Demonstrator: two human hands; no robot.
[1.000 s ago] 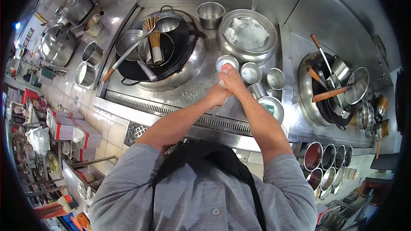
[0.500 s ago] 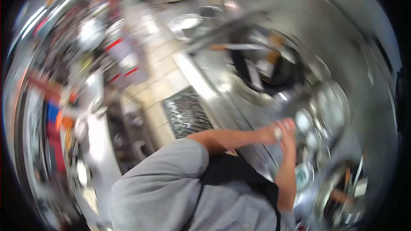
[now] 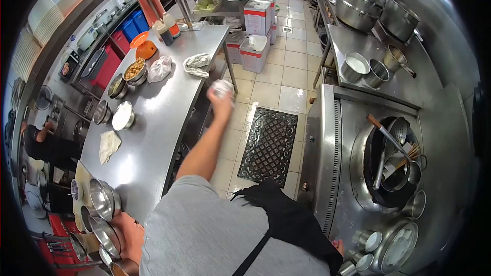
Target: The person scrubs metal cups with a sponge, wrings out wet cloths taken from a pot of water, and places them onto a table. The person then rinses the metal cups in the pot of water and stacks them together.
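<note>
My left hand (image 3: 221,104) is wrapped round a balled white cloth (image 3: 222,88), held out over the gap beside the steel table (image 3: 153,89). A folded white cloth (image 3: 197,65) lies on the table's corner just beyond it. Only a small part of my right hand (image 3: 338,246) shows at the lower right, by the stove's small metal pots (image 3: 369,240); its fingers are mostly hidden by my body.
Bowls (image 3: 123,116), an orange container (image 3: 147,50) and a second cloth (image 3: 109,146) stand or lie on the table. A black mat (image 3: 268,145) covers floor tiles. At right is a wok (image 3: 383,168) with ladles. Another person (image 3: 48,143) stands far left.
The view has swung left from the stove to the table. My two hands, together over the stove before, are now apart. My left arm reaches out with the white cloth.
</note>
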